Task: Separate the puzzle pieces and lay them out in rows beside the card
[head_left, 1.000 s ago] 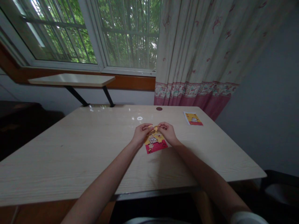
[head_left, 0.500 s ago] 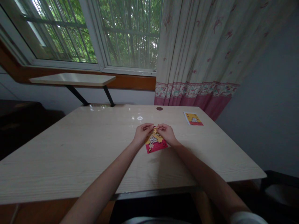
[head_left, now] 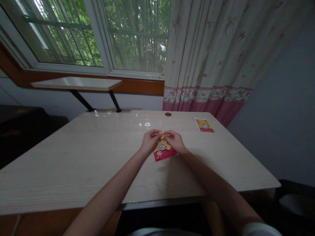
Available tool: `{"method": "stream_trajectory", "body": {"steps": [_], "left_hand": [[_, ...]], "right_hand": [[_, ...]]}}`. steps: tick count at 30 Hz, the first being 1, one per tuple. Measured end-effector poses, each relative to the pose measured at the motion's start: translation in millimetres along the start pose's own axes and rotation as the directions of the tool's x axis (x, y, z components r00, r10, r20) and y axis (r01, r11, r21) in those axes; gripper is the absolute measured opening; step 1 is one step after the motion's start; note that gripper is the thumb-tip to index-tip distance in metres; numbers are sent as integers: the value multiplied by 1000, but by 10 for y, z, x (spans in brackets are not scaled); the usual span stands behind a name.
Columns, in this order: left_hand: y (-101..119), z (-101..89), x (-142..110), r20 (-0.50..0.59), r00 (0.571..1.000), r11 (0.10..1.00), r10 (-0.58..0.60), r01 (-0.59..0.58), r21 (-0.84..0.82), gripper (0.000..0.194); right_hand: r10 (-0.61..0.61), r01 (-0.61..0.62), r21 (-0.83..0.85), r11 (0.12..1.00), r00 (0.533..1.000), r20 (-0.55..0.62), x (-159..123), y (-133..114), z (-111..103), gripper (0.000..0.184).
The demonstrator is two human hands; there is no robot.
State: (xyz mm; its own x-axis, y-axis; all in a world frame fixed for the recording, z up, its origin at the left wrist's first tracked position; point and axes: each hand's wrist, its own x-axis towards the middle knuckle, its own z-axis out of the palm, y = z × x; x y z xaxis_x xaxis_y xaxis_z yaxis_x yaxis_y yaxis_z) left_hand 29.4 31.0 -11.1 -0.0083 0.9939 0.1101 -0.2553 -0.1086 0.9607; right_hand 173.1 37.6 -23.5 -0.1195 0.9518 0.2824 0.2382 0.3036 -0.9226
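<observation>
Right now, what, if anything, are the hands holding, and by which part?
The left hand and right hand seem to pinch a yellow piece from either side, at the puzzle's far end; the exact grip points are hidden.

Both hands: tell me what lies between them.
The head view shows a yellow piece between left hand and right hand, the red-and-yellow puzzle nearer the camera.
</observation>
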Motion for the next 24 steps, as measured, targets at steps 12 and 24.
{"method": "stream_trajectory", "body": {"steps": [12,24], "left_hand": [[54,31,-18,-2,998,996,-59,59,-74,33],[-78,-61,55,-4,1000,988,21,-21,153,31]], "right_hand": [[20,-20,101,995,1000,4,28,-61,-48,16],[92,-84,174,981,995,-41,116,34,-110,22]]}}
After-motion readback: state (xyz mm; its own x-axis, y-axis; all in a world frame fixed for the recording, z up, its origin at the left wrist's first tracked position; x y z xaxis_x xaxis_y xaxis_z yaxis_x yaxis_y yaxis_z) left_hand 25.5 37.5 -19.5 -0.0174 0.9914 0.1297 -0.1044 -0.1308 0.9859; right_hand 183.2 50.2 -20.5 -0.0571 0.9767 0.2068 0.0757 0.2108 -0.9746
